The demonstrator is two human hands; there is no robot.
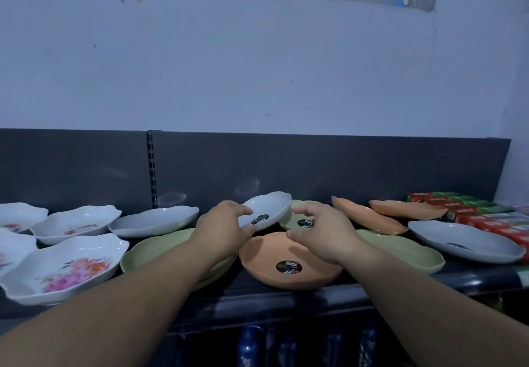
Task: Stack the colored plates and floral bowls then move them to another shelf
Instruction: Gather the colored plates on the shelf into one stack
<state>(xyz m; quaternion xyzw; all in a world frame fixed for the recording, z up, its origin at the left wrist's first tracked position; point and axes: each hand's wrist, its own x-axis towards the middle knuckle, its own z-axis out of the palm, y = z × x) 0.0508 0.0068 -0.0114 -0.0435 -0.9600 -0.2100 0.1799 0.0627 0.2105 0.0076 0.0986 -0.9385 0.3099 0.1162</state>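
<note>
Both forearms lay nearest, running from the near edge up over the dark shelf (pixel 286 295). Farther out, the left hand (pixel 226 223) pinched the left rim of a pale plate (pixel 272 206), thumb on top and fingers beneath, the plate tilted with its far rim raised, while the right hand (pixel 323 232) hovered loosely curled and holding nothing, just right of that plate's free rim. Directly below and between both hands lay an orange plate (pixel 266 263), likely the landing spot; floral bowls (pixel 65 269) sat well apart at the left.
</note>
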